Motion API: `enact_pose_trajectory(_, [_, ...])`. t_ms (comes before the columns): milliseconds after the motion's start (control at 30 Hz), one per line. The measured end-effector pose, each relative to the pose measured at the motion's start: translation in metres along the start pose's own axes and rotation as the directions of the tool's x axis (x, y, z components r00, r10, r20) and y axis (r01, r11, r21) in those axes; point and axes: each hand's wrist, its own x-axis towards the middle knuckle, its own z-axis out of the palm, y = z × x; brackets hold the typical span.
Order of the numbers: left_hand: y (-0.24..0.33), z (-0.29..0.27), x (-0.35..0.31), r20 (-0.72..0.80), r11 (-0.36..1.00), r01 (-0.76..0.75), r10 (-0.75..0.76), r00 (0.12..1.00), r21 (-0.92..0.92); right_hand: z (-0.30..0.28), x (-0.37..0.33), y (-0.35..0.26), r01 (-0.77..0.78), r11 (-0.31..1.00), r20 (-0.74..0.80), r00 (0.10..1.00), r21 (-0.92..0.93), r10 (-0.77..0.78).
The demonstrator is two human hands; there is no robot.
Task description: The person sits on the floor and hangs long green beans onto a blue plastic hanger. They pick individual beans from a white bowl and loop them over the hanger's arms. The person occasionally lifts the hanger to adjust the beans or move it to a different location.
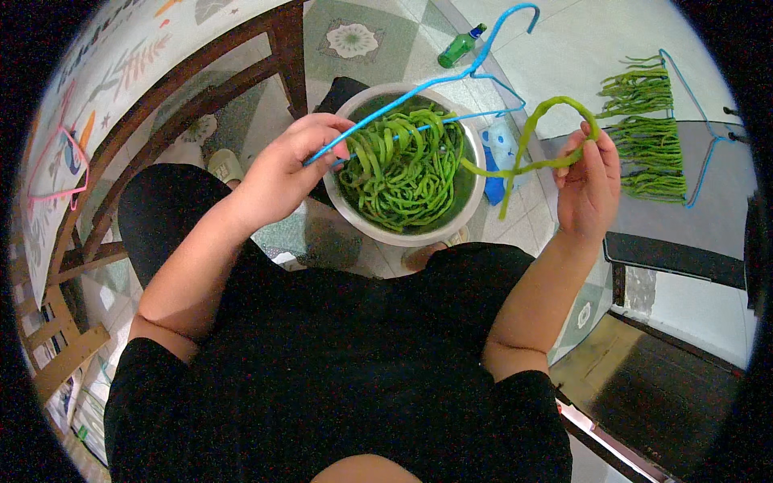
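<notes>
My left hand (291, 167) grips one end of a blue clothes hanger (407, 97), tilted over a metal basin (419, 239) with its hook pointing up and away to the right. Several long green beans (380, 143) hang along the hanger's lower bar near my left fingers. Below them, a tangled heap of long beans (415, 193) fills much of the basin. Off to the right, my right hand (589, 183) pinches a single long bean (555, 101) between thumb and fingers. It curves up into a loop, crosses itself, and one stretch runs back toward the basin.
Another blue hanger (702, 189) full of long beans (648, 157) lies on a grey surface at the right. A green bottle (459, 50) and a blue-and-white packet (501, 149) are beyond the basin. Dark wooden furniture (286, 64) and a pink hanger (84, 173) are at the left.
</notes>
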Motion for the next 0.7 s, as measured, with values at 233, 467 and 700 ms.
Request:
enact_pose_trajectory(233, [-0.005, 0.001, -0.007, 0.026, 1.0, 0.017, -0.016, 1.0, -0.02, 0.013, 0.001, 0.006, 0.021, 0.999, 0.014, 1.0, 0.027, -0.022])
enact_pose_trajectory(467, [0.001, -0.002, -0.006, 0.021, 1.0, 0.016, -0.016, 1.0, -0.011, 0.013, -0.001, 0.028, -0.236, 0.935, -0.021, 0.971, -0.266, 0.239])
enact_pose_trajectory(700, [0.002, -0.002, -0.005, -0.007, 1.0, -0.002, 0.002, 1.0, 0.0, 0.012, 0.0, 0.087, -0.19, 0.743, 0.203, 0.893, -0.642, 0.403])
